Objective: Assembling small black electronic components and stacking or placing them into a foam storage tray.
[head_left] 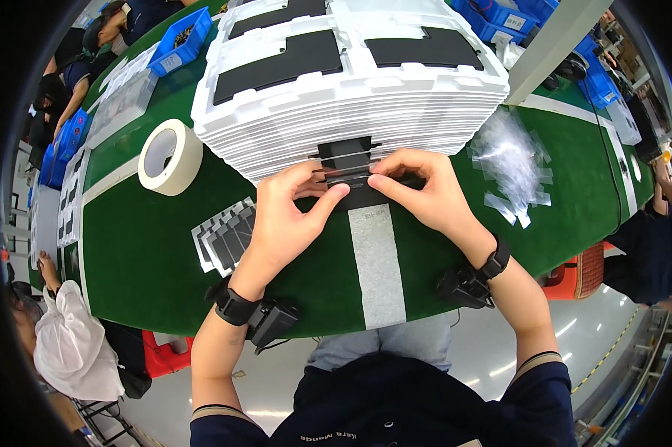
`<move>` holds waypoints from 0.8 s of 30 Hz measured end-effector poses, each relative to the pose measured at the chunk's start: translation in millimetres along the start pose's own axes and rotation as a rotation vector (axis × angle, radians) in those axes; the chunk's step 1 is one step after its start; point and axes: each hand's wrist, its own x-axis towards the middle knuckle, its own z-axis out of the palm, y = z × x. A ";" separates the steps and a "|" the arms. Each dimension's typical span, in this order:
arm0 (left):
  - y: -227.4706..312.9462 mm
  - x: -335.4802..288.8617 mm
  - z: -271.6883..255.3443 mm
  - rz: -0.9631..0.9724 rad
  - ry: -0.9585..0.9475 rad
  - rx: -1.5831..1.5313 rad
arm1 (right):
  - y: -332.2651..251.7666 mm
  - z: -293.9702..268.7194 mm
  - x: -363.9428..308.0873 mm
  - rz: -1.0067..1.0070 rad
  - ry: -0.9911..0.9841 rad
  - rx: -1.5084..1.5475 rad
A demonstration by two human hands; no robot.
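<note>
Both hands meet at the front of a tall stack of white plastic trays (351, 112). Between them is a thin black flat piece (358, 195). My left hand (285, 217) pinches its left end between thumb and fingers. Its right end is in the pinch of my right hand (429, 192). Just behind the fingertips stands a dark, shiny rectangular part (345, 153), close against the tray stack; whether it joins the held piece I cannot tell. Beside my left wrist lies a small white tray holding black strips (228, 237). Flat black panels (284, 67) rest in the top tray.
A roll of cream tape (170, 158) stands left of the stack on the green table (150, 276). Clear film strips (513, 160) lie heaped at the right. A grey post (559, 48) rises behind them. Blue bins (181, 41) and people at work line the sides.
</note>
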 end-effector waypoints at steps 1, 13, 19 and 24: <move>1.3 -0.6 -0.4 -0.001 0.002 0.002 | -2.3 0.8 -1.2 -0.033 0.026 -0.071; 13.5 -5.5 0.7 0.175 0.080 0.248 | -5.3 1.2 -3.0 -0.408 0.138 -0.148; 12.8 -3.4 -3.5 0.056 -0.038 0.024 | -3.2 -12.3 -0.8 0.088 -0.080 0.322; 4.2 -4.6 -3.1 -0.008 -0.062 -0.087 | 7.2 -4.2 2.0 0.081 -0.115 0.349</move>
